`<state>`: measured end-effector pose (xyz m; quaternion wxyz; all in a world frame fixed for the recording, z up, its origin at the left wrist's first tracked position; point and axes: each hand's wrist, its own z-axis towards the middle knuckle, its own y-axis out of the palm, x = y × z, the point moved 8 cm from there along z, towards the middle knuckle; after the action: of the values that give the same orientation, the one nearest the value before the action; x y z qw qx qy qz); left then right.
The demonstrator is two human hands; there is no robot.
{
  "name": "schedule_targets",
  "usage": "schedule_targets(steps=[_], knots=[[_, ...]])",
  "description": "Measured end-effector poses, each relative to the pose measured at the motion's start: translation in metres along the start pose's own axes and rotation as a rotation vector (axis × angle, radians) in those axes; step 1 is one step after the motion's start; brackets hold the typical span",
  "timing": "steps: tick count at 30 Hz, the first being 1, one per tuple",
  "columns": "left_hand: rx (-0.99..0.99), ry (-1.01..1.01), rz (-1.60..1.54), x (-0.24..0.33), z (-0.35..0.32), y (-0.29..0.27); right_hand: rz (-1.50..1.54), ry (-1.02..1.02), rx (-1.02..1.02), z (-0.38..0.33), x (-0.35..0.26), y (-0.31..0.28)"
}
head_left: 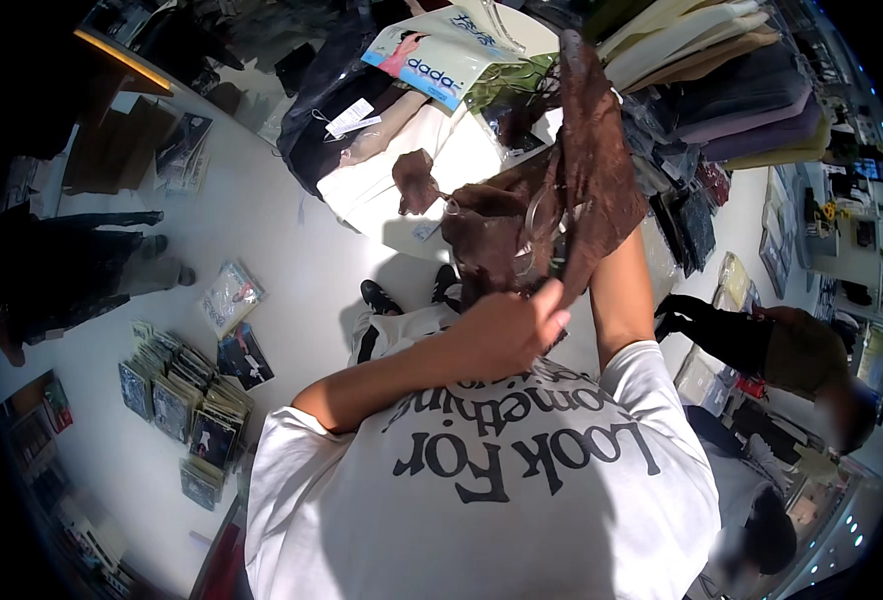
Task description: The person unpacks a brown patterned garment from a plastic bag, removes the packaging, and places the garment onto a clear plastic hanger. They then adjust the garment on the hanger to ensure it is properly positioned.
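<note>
A dark brown, thin garment hangs in loose folds in front of my chest, its left part dangling over the white table edge. My left hand reaches across my body with curled fingers at the garment's lower edge, closed on the cloth. From the right my right forearm goes up behind the draped cloth, which hides my right hand and its fingers. Pale curved lines, perhaps a hanger, show among the folds. Beyond the garment lies a white and blue printed plastic bag.
The white table bears dark clothes with white tags. Folded garments are stacked at the far right. Bagged clothes stand in rows on the floor at left. Other people are at right and left.
</note>
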<state>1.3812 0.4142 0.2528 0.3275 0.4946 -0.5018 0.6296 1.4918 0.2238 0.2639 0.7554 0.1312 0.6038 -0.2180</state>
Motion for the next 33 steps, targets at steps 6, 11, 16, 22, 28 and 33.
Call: schedule_targets(steps=[6,11,16,22,28,33], knots=[[0.031,0.508,-0.005,0.009,-0.006,0.027,0.154,-0.07,-0.028,0.032,-0.01,0.007],[0.8,0.098,0.084,-0.032,-0.007,-0.105,0.26,-0.132,0.04,0.047,-0.035,-0.02],[0.3,0.04,-0.619,-0.061,0.033,-0.066,0.332,-0.135,0.042,0.03,-0.039,-0.023],[0.228,-0.044,-0.838,-0.048,0.032,-0.057,0.371,-0.12,0.085,0.004,-0.036,-0.04],[0.739,0.024,-0.598,-0.045,0.021,-0.097,0.372,-0.095,0.1,-0.021,-0.03,-0.04],[0.659,0.494,-0.095,0.048,0.023,-0.056,0.368,-0.078,0.093,-0.039,-0.021,-0.033]])
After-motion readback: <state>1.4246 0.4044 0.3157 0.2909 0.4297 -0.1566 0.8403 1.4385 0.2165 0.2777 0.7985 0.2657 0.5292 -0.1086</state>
